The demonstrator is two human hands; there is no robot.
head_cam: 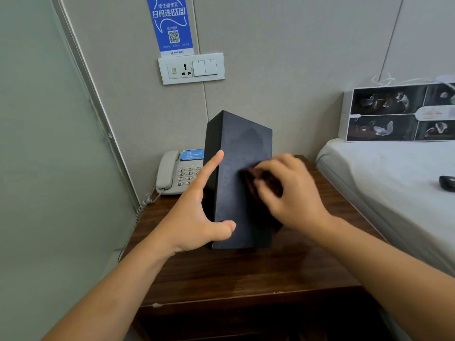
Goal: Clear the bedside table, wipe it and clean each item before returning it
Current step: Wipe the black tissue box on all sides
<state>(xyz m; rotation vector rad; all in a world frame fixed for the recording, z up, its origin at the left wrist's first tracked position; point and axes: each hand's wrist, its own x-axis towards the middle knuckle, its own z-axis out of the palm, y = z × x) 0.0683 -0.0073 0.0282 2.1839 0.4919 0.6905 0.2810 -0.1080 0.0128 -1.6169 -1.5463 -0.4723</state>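
Observation:
A tall black box (242, 148) stands tilted on the dark wooden bedside table (246, 274). My left hand (197, 212) holds it by its left edge, index finger straight up the side and thumb hooked across the lower front. My right hand (288, 190) grips a dark brown cloth (256, 178) and presses it against the box's front face; the hand is motion-blurred. A grey corded telephone (176, 172) sits at the back left of the table, partly hidden by the box.
A bed with a white sheet (394, 173) lies along the table's right side, with a small dark object (446, 183) on it and a printed white box (398, 113) at its head. A socket and switch plate (191, 68) is on the wall above.

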